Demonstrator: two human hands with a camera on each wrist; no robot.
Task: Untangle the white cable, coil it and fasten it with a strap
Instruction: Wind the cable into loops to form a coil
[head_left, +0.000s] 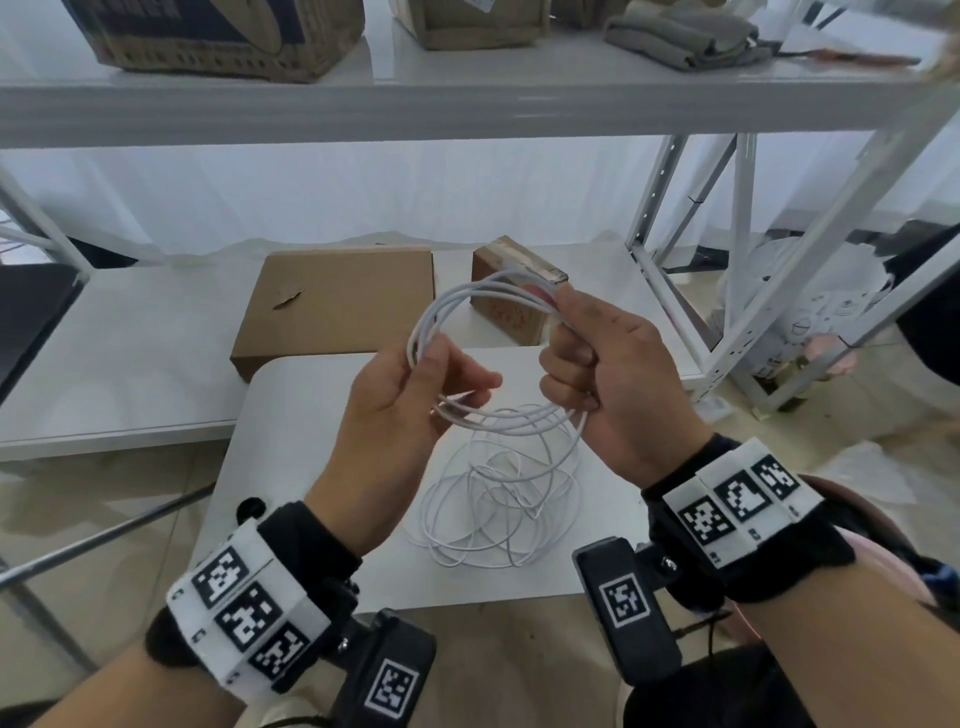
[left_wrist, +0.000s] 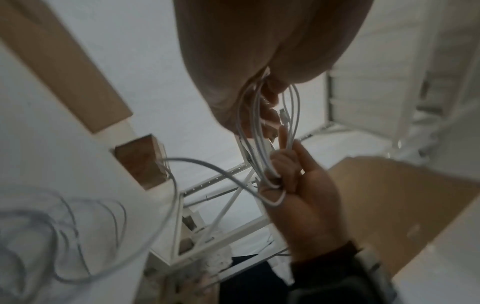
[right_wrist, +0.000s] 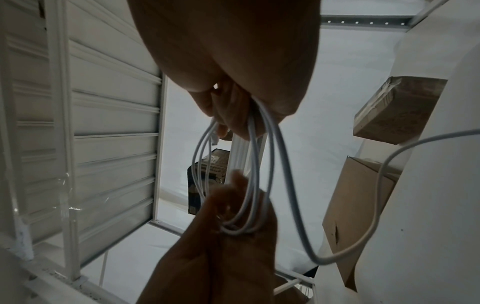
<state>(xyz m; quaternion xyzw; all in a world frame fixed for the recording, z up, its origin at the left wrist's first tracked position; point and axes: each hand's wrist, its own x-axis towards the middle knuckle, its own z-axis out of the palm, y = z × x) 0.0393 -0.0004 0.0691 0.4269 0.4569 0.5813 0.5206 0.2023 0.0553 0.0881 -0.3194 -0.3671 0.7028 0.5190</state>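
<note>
I hold a coil of several loops of white cable upright above a small white table. My left hand pinches the coil's left and lower side, and my right hand grips its right side with curled fingers. The uncoiled length of cable hangs from the coil and lies tangled in loose loops on the table. In the left wrist view the coil runs from my left hand to my right hand, with a plug showing. The right wrist view shows the coil between both hands. No strap is in view.
A flat cardboard box and a small taped box lie on the low white surface behind the table. A white metal rack stands at the right. The shelf above carries boxes and folded cloth. A dark chair is at the left.
</note>
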